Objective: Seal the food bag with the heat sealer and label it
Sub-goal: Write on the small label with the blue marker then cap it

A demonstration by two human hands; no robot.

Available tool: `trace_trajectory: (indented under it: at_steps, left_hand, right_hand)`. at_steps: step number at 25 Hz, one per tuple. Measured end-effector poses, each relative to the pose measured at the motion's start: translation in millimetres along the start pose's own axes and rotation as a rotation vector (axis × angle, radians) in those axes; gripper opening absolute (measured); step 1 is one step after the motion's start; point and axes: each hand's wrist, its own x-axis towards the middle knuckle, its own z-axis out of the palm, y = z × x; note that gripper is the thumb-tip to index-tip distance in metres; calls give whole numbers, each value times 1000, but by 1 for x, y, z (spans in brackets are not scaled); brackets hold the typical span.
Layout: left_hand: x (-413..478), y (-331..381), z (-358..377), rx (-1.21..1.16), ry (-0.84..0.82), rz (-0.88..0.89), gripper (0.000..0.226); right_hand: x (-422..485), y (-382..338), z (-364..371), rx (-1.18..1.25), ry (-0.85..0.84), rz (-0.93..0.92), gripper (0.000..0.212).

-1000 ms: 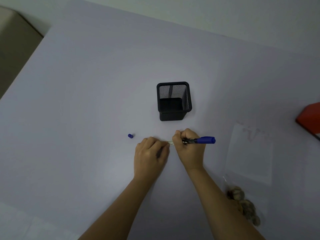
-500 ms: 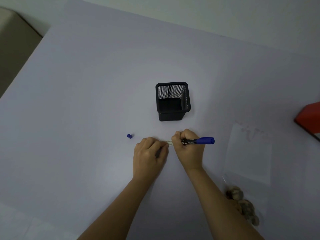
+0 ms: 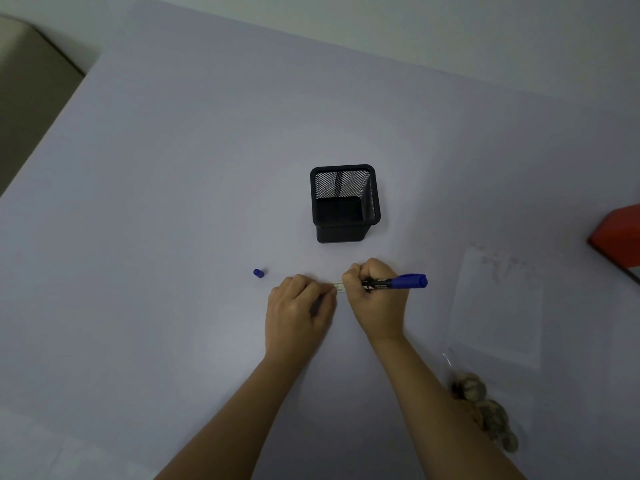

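Step in hand, as judged: writing the label, with sticking it on yet to come.

- Your left hand [image 3: 299, 304]: centre of the frame, fingers curled, holding down the left end of the label strip [image 3: 338, 285].
- Label strip: small and pale, flat on the tabletop [image 3: 173, 202] between your two hands; any writing on it was too small to read.
- Your right hand [image 3: 375, 299]: just right of the strip, closed around the marker [image 3: 398, 282]. The blue rear end pointed right; the tip was hidden under your fingers.
- Marker cap [image 3: 258, 273]: blue, lying apart to the left of your left hand.
- Mesh pen holder [image 3: 344, 202]: black, upright, above your hands.
- Food bag [image 3: 485, 407]: clear, with brownish round pieces inside, lower right, partly behind your right forearm. Whether it was sealed could not be told.
- Pale flat sheet [image 3: 498, 306]: right of your right hand.
- Red object [image 3: 620, 233]: right edge, cut off by the frame; possibly the heat sealer.

Next move, as judged: finish the writing, recap the marker, then carry the strip across to the bag and press it on flat.
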Motion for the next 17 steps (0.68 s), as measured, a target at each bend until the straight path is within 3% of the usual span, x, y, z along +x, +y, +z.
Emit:
trace_trajectory:
  at_steps: [17]
  left_hand:
    - [1, 0, -1, -8, 6, 10, 16]
  right_hand:
    - [0, -5, -1, -31, 5, -9, 33]
